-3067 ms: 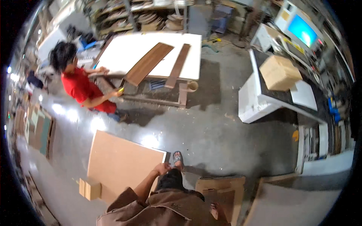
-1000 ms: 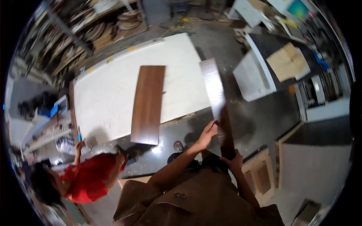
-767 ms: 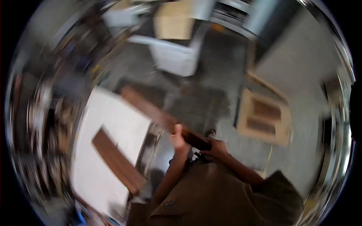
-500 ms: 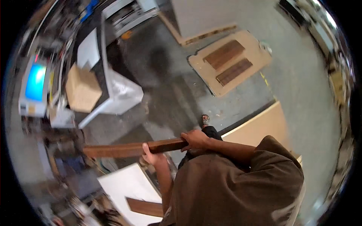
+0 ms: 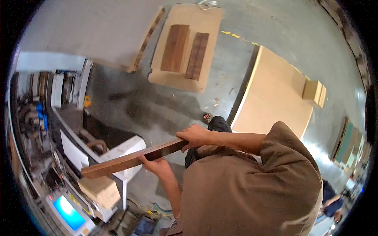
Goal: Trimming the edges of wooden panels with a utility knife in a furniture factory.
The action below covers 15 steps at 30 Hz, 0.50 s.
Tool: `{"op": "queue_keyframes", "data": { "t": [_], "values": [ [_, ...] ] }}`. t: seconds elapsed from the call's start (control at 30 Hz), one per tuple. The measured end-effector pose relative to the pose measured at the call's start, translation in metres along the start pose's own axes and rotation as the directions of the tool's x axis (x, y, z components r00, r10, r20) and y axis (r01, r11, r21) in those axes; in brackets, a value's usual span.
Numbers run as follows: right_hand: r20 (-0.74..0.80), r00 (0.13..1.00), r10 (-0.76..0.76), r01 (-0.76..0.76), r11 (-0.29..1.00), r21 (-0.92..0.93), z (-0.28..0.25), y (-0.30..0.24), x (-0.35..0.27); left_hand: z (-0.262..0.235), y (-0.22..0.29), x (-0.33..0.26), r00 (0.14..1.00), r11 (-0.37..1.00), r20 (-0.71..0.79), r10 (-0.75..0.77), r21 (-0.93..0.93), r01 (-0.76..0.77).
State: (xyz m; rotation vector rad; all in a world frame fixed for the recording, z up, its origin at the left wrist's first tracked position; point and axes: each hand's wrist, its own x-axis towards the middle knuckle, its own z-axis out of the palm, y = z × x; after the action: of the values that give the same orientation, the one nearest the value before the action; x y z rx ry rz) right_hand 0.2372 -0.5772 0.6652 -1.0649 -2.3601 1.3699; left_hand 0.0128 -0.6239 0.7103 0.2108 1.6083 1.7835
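Note:
A long dark-brown wooden board (image 5: 122, 160) slants across the front of my body, its far end pointing left. My right hand (image 5: 195, 135) is wrapped round the board's near right end. Around the middle, my left hand (image 5: 158, 166) grips it with the thumb along the near side; its other fingers are partly hidden. The board's left end overlaps a light wooden block stack (image 5: 103, 192) in the picture, and I cannot tell whether they touch.
Ahead, a tan sheet (image 5: 163, 76) on the floor carries brown board stacks (image 5: 175, 49). Right of my foot lies a large pale panel (image 5: 271, 90) with a wooden block (image 5: 313, 93) on it. A machine screen (image 5: 69, 212) glows at lower left. Another person (image 5: 332, 200) is at far right.
My body has turned to the right, so the surroundings have swung leftward in view. Both hands still hold the board. The white panel at lower left has gone out of view.

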Motion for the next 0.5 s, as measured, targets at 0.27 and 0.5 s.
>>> {"op": "queue_keyframes", "data": {
  "t": [0.27, 0.5],
  "values": [
    [-0.378, 0.862, 0.339, -0.310, 0.941, 0.139, -0.040, 0.033, 0.013, 0.152, -0.031, 0.075, 0.918, 0.974, 0.333, -0.215, 0.139, 0.177],
    [-0.412, 0.569, 0.712, -0.671, 0.692, 0.268, -0.070, 0.043, 0.021, 0.242, -0.069, 0.108, 0.560, 0.916, 0.738, -0.377, 0.206, 0.345]
  ]
}}
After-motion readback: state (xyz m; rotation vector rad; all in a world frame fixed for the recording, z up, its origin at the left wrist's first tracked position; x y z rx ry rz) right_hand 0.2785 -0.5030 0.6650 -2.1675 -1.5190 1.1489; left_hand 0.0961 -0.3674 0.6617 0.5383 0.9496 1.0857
